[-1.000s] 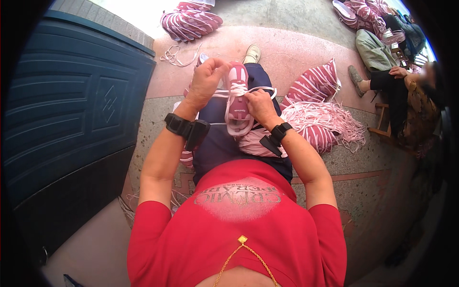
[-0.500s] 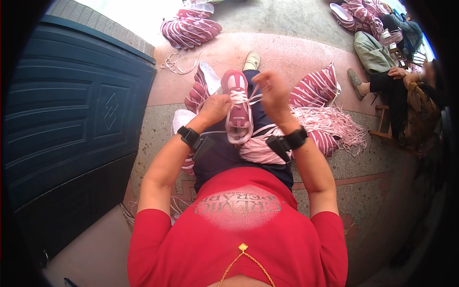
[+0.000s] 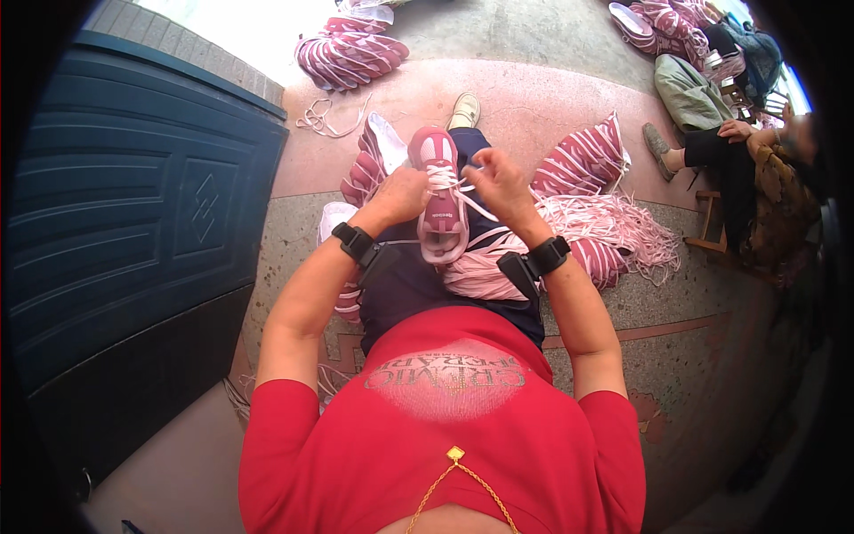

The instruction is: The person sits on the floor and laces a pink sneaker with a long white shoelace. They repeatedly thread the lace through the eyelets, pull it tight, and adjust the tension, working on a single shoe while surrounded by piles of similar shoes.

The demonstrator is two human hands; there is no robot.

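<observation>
A pink sneaker (image 3: 442,222) with white laces lies across my thighs, toe pointing away from me. My left hand (image 3: 402,194) is closed against its left side; what the fingers hold is hidden. On the other side my right hand (image 3: 501,187) pinches the white shoelace (image 3: 467,189) just right of the lacing. A thick bundle of pale pink and white laces (image 3: 485,271) rests over my right thigh and spreads to the right. Several nested pink shoe uppers (image 3: 583,158) stand beyond it, and more uppers (image 3: 363,176) sit by my left leg.
A dark blue panelled door (image 3: 133,169) stands on the left. Another stack of uppers (image 3: 351,62) and a loose lace (image 3: 331,120) lie on the floor ahead. At right a person (image 3: 743,165) sits near a wooden stool (image 3: 705,218), with further uppers (image 3: 654,31) behind.
My right hand has come down and slightly left, nearer the sneaker, and its blur is gone. The left hand stays by the sneaker's side.
</observation>
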